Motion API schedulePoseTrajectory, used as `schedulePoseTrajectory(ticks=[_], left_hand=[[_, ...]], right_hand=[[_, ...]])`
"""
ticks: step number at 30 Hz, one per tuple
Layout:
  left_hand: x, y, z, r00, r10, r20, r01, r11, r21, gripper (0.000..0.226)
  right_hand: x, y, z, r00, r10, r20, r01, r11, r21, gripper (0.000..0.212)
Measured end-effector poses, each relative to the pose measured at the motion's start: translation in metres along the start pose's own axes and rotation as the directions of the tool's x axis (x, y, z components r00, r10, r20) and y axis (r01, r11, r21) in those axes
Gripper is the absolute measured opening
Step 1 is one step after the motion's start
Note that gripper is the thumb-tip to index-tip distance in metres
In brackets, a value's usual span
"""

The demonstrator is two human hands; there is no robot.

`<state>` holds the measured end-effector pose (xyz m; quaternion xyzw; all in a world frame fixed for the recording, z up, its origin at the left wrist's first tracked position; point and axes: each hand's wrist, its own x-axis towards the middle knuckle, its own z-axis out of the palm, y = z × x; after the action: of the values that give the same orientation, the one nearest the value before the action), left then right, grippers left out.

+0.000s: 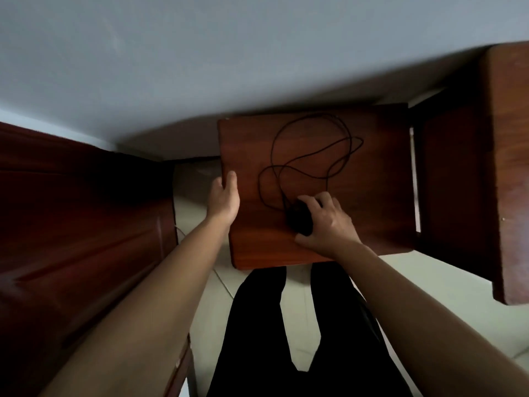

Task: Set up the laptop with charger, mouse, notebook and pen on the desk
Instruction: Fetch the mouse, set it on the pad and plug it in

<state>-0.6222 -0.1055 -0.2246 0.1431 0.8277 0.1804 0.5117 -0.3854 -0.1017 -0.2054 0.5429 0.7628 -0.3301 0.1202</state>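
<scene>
One desk (372, 179), one mouse (299, 217) (corded), two hands (224, 199) (329, 224).

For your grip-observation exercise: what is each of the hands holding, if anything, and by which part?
The right hand grips the black wired mouse around its body. The left hand holds nothing, resting on the wooden table's left edge.

Looped cable (312, 156) across desk (372, 196) centre

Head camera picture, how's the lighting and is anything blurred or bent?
Head view: dim light, so the black corded mouse under the right hand nearly merges with the dark reddish-brown wooden desk; soft motion blur throughout; wide-angle bending curves the wall line and stretches the forearms; left hand rests on the desk's edge.
</scene>
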Motion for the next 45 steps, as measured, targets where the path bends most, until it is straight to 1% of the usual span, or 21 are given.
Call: schedulePoseTrajectory(ticks=[2, 4, 5, 7, 9, 12, 15, 18, 20, 22, 24, 25, 27, 30, 33, 34, 37, 42, 45], left_hand=[[-0.009, 0.002, -0.004, 1.0, 0.003, 0.022, -0.004, 0.999, 0.041, 0.067], [-0.025, 0.01, -0.008, 0.999, -0.011, 0.04, 0.009, 0.998, 0.056, 0.066], [-0.033, 0.016, -0.01, 0.998, -0.028, 0.048, 0.026, 0.999, 0.044, 0.065], [-0.054, 0.034, -0.012, 0.997, -0.022, 0.073, 0.023, 1.0, -0.007, 0.063], [-0.081, 0.055, -0.007, 0.994, 0.044, 0.102, -0.038, 0.998, -0.053, 0.059], [-0.125, 0.085, 0.012, 0.987, 0.124, 0.101, -0.12, 0.992, -0.05, 0.058], [-0.182, 0.109, 0.043, 0.968, 0.187, 0.17, -0.18, 0.982, -0.058, 0.062], [-0.25, 0.129, 0.087, 0.938, 0.212, 0.273, -0.187, 0.976, -0.113, 0.07], [-0.294, 0.139, 0.118, 0.916, 0.219, 0.336, -0.166, 0.969, -0.181, 0.073], [-0.341, 0.15, 0.155, 0.868, 0.254, 0.426, -0.157, 0.955, -0.25, 0.072], [-0.393, 0.164, 0.2, 0.802, 0.319, 0.504, -0.197, 0.939, -0.281, 0.062], [-0.42, 0.172, 0.226, 0.764, 0.364, 0.533, -0.239, 0.927, -0.29, 0.055], [-0.463, 0.185, 0.269, 0.705, 0.45, 0.548, -0.351, 0.893, -0.281, 0.039], [-0.532, 0.196, 0.347, 0.654, 0.525, 0.545, -0.498, 0.841, -0.214, 0.034], [-0.581, 0.197, 0.416, 0.584, 0.553, 0.594, -0.604, 0.785, -0.136, 0.025], [-0.597, 0.193, 0.447, 0.564, 0.541, 0.624, -0.627, 0.772, -0.104, 0.021], [-0.625, 0.18, 0.521, 0.539, 0.488, 0.687, -0.649, 0.761, -0.031, 0.007], [-0.656, 0.157, 0.656, 0.532, 0.331, 0.779, -0.625, 0.775, 0.098, 0.012], [-0.677, 0.158, 0.752, 0.519, 0.225, 0.824, -0.615, 0.768, 0.177, 0.018]], right_hand=[[-0.016, 0.009, -0.013, 0.993, 0.111, -0.044, -0.103, 0.982, 0.157, 0.087], [-0.036, 0.015, -0.033, 0.974, 0.206, -0.095, -0.173, 0.945, 0.279, 0.085], [-0.045, 0.019, -0.044, 0.965, 0.232, -0.122, -0.185, 0.932, 0.312, 0.083], [-0.065, 0.024, -0.07, 0.957, 0.235, -0.17, -0.172, 0.933, 0.317, 0.082], [-0.094, 0.033, -0.098, 0.951, 0.197, -0.237, -0.125, 0.95, 0.286, 0.081], [-0.136, 0.045, -0.131, 0.941, 0.098, -0.324, -0.029, 0.977, 0.211, 0.081], [-0.189, 0.062, -0.159, 0.918, 0.016, -0.397, 0.05, 0.987, 0.155, 0.081], [-0.253, 0.092, -0.181, 0.878, -0.06, -0.475, 0.119, 0.989, 0.094, 0.083], [-0.296, 0.117, -0.192, 0.851, -0.124, -0.51, 0.158, 0.987, 0.023, 0.083], [-0.341, 0.147, -0.202, 0.833, -0.144, -0.533, 0.157, 0.987, -0.022, 0.079], [-0.389, 0.185, -0.211, 0.813, -0.116, -0.571, 0.119, 0.992, -0.033, 0.077], [-0.413, 0.207, -0.215, 0.798, -0.087, -0.596, 0.086, 0.996, -0.031, 0.077], [-0.451, 0.243, -0.221, 0.763, -0.021, -0.646, 0.011, 1.0, -0.02, 0.08], [-0.514, 0.301, -0.222, 0.694, 0.132, -0.708, -0.143, 0.989, 0.044, 0.084], [-0.561, 0.35, -0.221, 0.632, 0.249, -0.734, -0.271, 0.958, 0.091, 0.081], [-0.579, 0.37, -0.219, 0.599, 0.295, -0.744, -0.318, 0.941, 0.117, 0.079], [-0.617, 0.419, -0.216, 0.524, 0.386, -0.76, -0.42, 0.893, 0.164, 0.073], [-0.668, 0.512, -0.213, 0.419, 0.509, -0.752, -0.546, 0.803, 0.24, 0.073], [-0.691, 0.588, -0.225, 0.366, 0.568, -0.737, -0.619, 0.74, 0.263, 0.071]])
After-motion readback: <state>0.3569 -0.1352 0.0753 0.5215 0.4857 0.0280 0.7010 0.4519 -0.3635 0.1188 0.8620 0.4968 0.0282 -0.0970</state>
